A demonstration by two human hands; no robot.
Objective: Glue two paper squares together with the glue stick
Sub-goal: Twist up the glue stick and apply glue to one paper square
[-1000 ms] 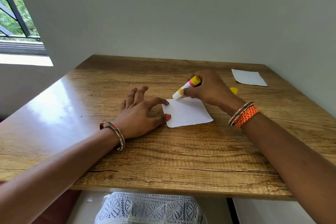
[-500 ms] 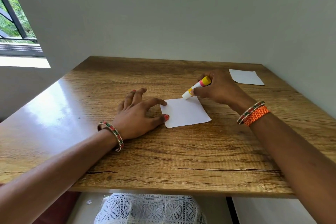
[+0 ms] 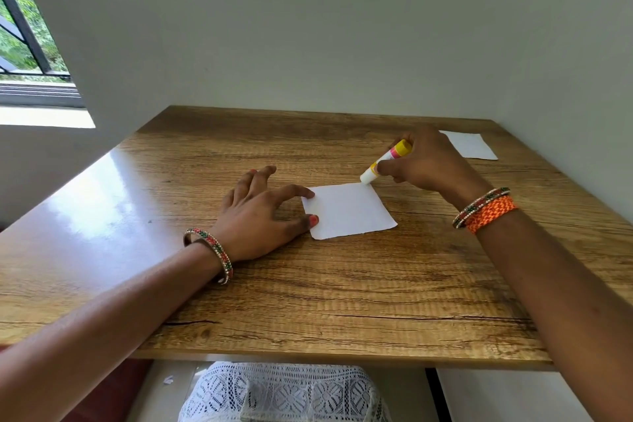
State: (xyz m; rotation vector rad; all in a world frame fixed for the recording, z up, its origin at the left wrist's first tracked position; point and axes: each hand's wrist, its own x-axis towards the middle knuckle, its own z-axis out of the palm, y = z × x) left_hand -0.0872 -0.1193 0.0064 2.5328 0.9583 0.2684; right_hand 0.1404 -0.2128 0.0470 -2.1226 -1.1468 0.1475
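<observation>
Pale walls meet behind a wood-grain table with a window at far left. One paper square lies centre, pinned at its left edge by the flat, spread left hand. The right hand grips the tilted glue stick, tip touching the square's far corner; a second paper square lies beyond.

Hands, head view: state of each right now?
Left hand: open, forefinger and thumb pressing the near paper square flat on the table.
Right hand: closed around the glue stick, tip at the square's far corner.
</observation>
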